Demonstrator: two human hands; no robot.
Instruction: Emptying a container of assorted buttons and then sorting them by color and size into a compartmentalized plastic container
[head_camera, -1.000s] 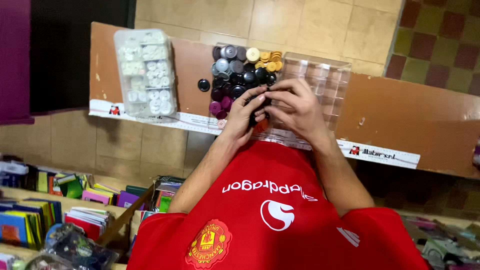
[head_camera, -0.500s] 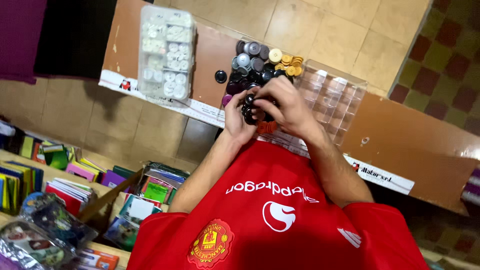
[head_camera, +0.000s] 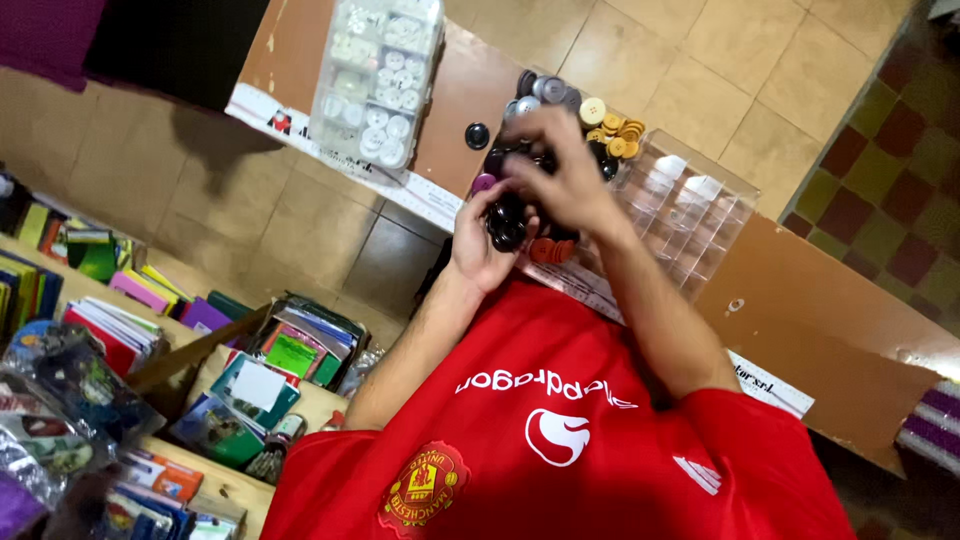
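Head view: left hand (head_camera: 487, 238) cupped palm-up, holding a small heap of dark round plastic buttons (head_camera: 507, 220). Right hand (head_camera: 562, 180) just at its 1 o'clock, blurred, fingers bunched over the heap; what they pinch, cannot tell. Both over the brown wooden tabletop (head_camera: 300, 50). Loose mixed-colour button pile (head_camera: 590, 120) at 12 o'clock; empty clear plastic compartment box (head_camera: 690, 215) at 3; filled clear button box (head_camera: 378, 85) at 10.

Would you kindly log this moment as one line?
left hand: cupping dark buttons | right hand: over button pile | clear organizer: beside pile
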